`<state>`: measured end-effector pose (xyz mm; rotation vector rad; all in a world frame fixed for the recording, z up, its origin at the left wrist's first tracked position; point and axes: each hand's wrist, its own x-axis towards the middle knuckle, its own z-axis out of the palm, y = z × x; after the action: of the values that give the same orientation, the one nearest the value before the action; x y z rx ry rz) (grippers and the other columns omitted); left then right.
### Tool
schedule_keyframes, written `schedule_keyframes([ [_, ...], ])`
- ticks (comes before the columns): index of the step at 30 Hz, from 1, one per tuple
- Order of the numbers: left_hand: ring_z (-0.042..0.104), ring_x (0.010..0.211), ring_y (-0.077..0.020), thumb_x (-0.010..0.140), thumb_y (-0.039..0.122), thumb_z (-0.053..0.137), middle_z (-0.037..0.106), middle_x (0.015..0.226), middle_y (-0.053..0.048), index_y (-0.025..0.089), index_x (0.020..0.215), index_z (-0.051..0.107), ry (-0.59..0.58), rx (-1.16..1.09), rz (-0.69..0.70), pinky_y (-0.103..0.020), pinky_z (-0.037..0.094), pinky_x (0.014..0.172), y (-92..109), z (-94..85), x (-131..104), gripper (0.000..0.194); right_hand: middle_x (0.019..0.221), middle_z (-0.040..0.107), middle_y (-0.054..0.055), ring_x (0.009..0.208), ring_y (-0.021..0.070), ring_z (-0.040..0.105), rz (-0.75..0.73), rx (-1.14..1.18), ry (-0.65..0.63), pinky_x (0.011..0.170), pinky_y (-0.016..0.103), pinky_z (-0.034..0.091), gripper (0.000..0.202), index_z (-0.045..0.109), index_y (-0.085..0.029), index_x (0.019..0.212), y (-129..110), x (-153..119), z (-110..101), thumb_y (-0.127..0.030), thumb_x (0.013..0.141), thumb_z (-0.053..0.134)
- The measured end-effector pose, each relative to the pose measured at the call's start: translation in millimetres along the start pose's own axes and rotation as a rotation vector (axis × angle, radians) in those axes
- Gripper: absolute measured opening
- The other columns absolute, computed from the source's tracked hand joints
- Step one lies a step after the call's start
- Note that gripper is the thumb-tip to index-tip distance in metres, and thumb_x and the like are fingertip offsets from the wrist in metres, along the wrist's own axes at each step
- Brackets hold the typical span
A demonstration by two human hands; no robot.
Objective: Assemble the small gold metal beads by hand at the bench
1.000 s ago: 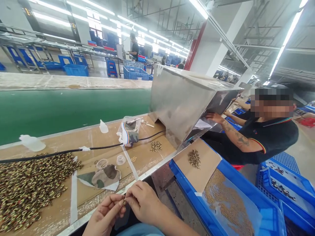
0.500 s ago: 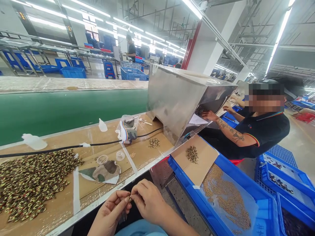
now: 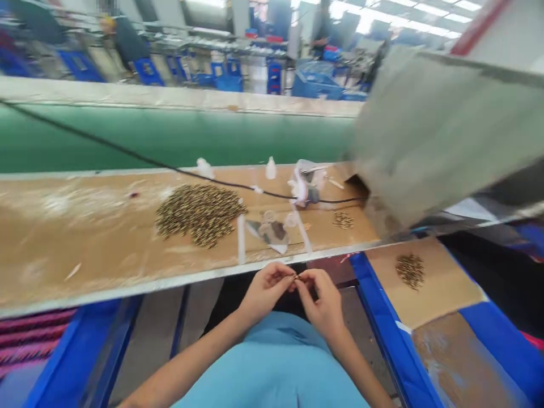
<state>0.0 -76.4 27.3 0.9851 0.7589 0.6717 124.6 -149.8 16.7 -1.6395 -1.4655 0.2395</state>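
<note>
My left hand and my right hand meet fingertip to fingertip in front of my blue shirt, just off the table's front edge. Between their pinched fingers is a tiny dark piece, too small to make out well. Beyond my left hand, a big pile of small brown-and-gold pieces lies on the brown tabletop. A camouflage cloth with small clear cups lies past my hands. A smaller group of the pieces is farther right, and another pile rests on cardboard.
A large metal box stands at the right of the table. A black cable crosses the tabletop near two white bottles. Blue trays are at the right, and a green belt runs behind.
The view has swung to the left, so the whole table and my shirt now show and the co-worker's head has left the picture. Both hands remain pinched together at the fingertips.
</note>
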Motion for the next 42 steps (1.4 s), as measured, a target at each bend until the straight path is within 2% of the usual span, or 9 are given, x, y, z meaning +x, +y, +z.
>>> schedule_keyframes([
  [4,0.061,0.067,-0.0138,0.066,0.04,0.073,0.065,0.072,-0.004,0.015,0.074,0.062,0.009,-0.016,0.088,-0.026,0.051,0.065,-8,-16.8,-2,0.028,0.077,0.06,0.002,0.066,0.0112,0.055,-0.067,-0.018,0.011,0.059,0.023,0.047,0.006,0.058,-0.021,0.086,-1,4,13,-0.024,0.087,0.053],
  [9,0.066,0.074,-0.0161,0.078,0.033,0.062,0.07,0.084,-0.008,0.016,0.082,0.064,0.049,0.172,0.262,-0.027,0.053,0.067,-18,-41.6,-11,0.018,0.078,0.061,0.001,0.068,0.0113,0.059,-0.146,-0.019,-0.008,0.058,0.023,0.048,0.005,0.059,-0.022,0.084,-10,9,31,-0.021,0.085,0.054],
  [13,0.068,0.084,-0.0177,0.082,0.025,0.056,0.072,0.095,-0.01,0.017,0.086,0.064,0.036,0.281,0.4,-0.029,0.055,0.075,-21,-59.1,-15,0.012,0.077,0.061,0.001,0.068,0.0115,0.06,-0.19,-0.011,-0.008,0.059,0.023,0.05,0.004,0.058,-0.022,0.083,-17,12,43,-0.021,0.085,0.055],
  [16,0.068,0.088,-0.0176,0.083,0.024,0.054,0.072,0.097,-0.012,0.017,0.087,0.063,0.033,0.295,0.424,-0.03,0.055,0.079,-22,-67.7,-17,0.012,0.077,0.062,0.001,0.068,0.012,0.06,-0.204,0.003,-0.006,0.059,0.024,0.051,0.004,0.058,-0.022,0.083,-21,12,49,-0.02,0.085,0.056],
  [22,0.069,0.091,-0.0181,0.082,0.03,0.058,0.072,0.099,-0.012,0.018,0.082,0.06,-0.018,0.212,0.398,-0.032,0.055,0.081,-23,-79.9,-16,0.013,0.077,0.063,0.001,0.067,0.0123,0.061,-0.22,-0.016,-0.018,0.059,0.025,0.052,0.006,0.06,-0.024,0.082,-26,11,55,-0.019,0.083,0.057],
  [27,0.069,0.091,-0.0189,0.083,0.033,0.057,0.073,0.098,-0.011,0.019,0.078,0.061,-0.059,0.184,0.443,-0.032,0.055,0.08,-24,-86.9,-13,0.015,0.08,0.064,0.001,0.071,0.012,0.063,-0.312,-0.02,-0.009,0.063,0.024,0.053,0.013,0.062,-0.025,0.088,-27,9,56,-0.014,0.081,0.06],
  [31,0.069,0.09,-0.0188,0.082,0.03,0.057,0.073,0.097,-0.011,0.019,0.077,0.062,-0.06,0.199,0.481,-0.032,0.055,0.08,-25,-88.5,-12,0.013,0.08,0.064,0.001,0.07,0.011,0.062,-0.319,-0.014,0.003,0.063,0.022,0.053,0.013,0.063,-0.024,0.088,-29,9,56,-0.013,0.08,0.062],
  [37,0.07,0.088,-0.0201,0.081,0.022,0.057,0.073,0.095,-0.011,0.02,0.078,0.064,-0.028,0.245,0.452,-0.034,0.055,0.08,-20,-84.2,-11,0.008,0.079,0.062,0.002,0.071,0.0112,0.061,-0.24,0.018,-0.035,0.062,0.022,0.052,0.009,0.062,-0.023,0.086,-25,13,54,-0.015,0.083,0.058],
  [42,0.069,0.088,-0.0207,0.082,0.018,0.054,0.072,0.095,-0.012,0.019,0.082,0.064,-0.037,0.287,0.376,-0.033,0.056,0.079,-19,-78.1,-4,0.01,0.074,0.06,0.0,0.063,0.0091,0.057,-0.122,0.076,-0.087,0.057,0.02,0.048,0.007,0.061,-0.021,0.079,-15,19,52,-0.021,0.085,0.057],
])
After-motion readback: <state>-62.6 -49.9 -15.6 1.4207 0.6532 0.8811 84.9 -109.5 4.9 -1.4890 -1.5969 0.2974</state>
